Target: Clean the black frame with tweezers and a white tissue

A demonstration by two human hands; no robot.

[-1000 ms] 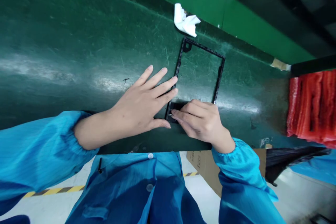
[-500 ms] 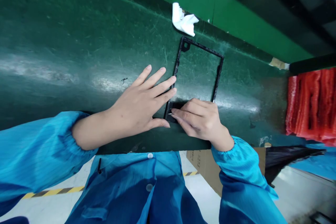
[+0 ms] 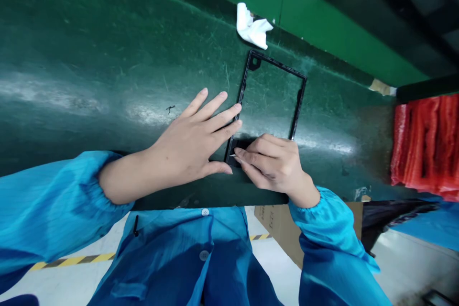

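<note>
A black rectangular frame (image 3: 298, 105) lies flat on the green workbench (image 3: 107, 57). My left hand (image 3: 195, 136) is spread with its fingers apart; two fingertips rest on the frame's left side, and the thumb lies by its near left corner. Over the near end of the frame, my right hand (image 3: 274, 160) is closed in a pinch. A thin, shiny metal tip (image 3: 233, 155) sticks out from between its thumb and finger, touching or just above the black corner piece. The rest of this small piece is hidden by the fingers.
Crumpled white tissue (image 3: 253, 26) lies beyond the frame, near the green ledge. A bit of black thread (image 3: 170, 109) is left of my left hand. Stacked red plastic bags (image 3: 425, 146) stand at the right end. Below the bench edge is a cardboard box (image 3: 278, 227).
Both hands and the frame hold almost the same positions. The view has shifted very slightly.
</note>
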